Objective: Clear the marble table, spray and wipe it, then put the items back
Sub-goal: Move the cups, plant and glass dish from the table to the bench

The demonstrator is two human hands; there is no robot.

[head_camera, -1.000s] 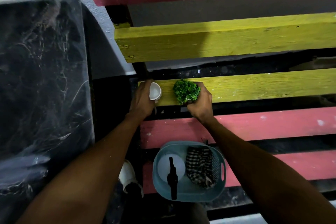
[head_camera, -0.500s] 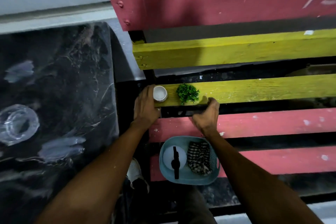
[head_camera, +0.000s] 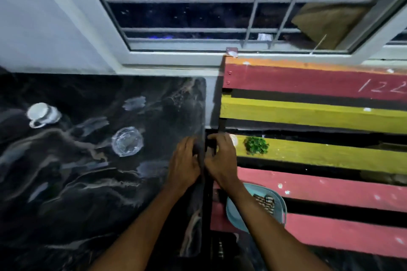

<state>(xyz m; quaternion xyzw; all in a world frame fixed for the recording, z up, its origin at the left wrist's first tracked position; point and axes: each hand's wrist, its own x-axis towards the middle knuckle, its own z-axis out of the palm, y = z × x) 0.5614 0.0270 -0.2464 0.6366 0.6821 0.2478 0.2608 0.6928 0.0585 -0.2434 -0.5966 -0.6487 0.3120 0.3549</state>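
The dark marble table (head_camera: pixel 88 182) fills the left. A white cup on a saucer (head_camera: pixel 43 114) and a clear glass dish (head_camera: pixel 127 141) stand on it. A small white cup (head_camera: pixel 234 139) and a little green plant (head_camera: pixel 256 145) sit on the yellow plank (head_camera: pixel 319 154) of the bench at right. My left hand (head_camera: pixel 185 160) hovers over the table's right edge, holding nothing. My right hand (head_camera: pixel 220 158) is beside it over the gap, fingers loosely bent and empty, partly hiding the white cup.
A teal basket (head_camera: pixel 282 209) with a striped cloth (head_camera: pixel 265 202) rests on the red planks (head_camera: pixel 330 189) under my right forearm. A barred window (head_camera: pixel 220 6) and white wall lie behind the table. A narrow dark gap separates table and bench.
Both hands let go of the white cup and the plant on the yellow plank and drew left to the table's edge. My view swung up and left, showing the table's items.
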